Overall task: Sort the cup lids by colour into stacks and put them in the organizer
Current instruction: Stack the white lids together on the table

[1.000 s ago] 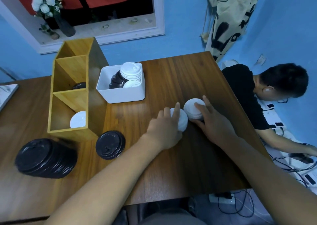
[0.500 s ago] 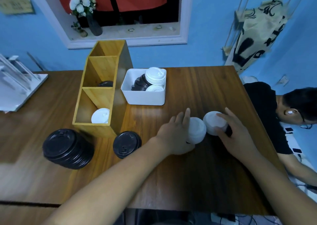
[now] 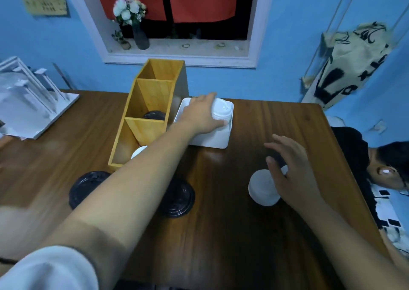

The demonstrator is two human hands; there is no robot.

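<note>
Left hand: The left hand [image 3: 199, 115] reaches into the bin [image 3: 221, 142]. Its fingers and thumb wrap round the bin stack [image 3: 222, 111] of white lids.
Right hand: The right hand [image 3: 294, 174] is open with its fingers spread. It is over the white stack [image 3: 261, 190] on the tabletop [image 3: 221, 234]. The thumb lies across that stack, but I cannot tell if it presses.
Done: The organizer [image 3: 141, 130] already has some lids. Black lids [image 3: 153, 115] sit in the middle slot. A white lid [image 3: 137, 152] sits in the near slot. The far slot shows only wood.
Left to do: I think a lot is left. The big black stack [image 3: 84, 188] and the small black stack [image 3: 179, 198] are out on the tabletop, just in front of the organizer. The white stack is out too. The hand hides the rest of the bin, so more lids may be in there.
Edges: The white stack is near the right edge of the tabletop. A person [image 3: 387, 163] sits just past that edge. The bin sits just beside the organizer's tall wall. A white rack [image 3: 33, 104] stands at the far left.
Room: There is bare wood between the bin and the white stack, and more at the front. The left arm crosses over the black stacks, so a low move could knock them.
</note>
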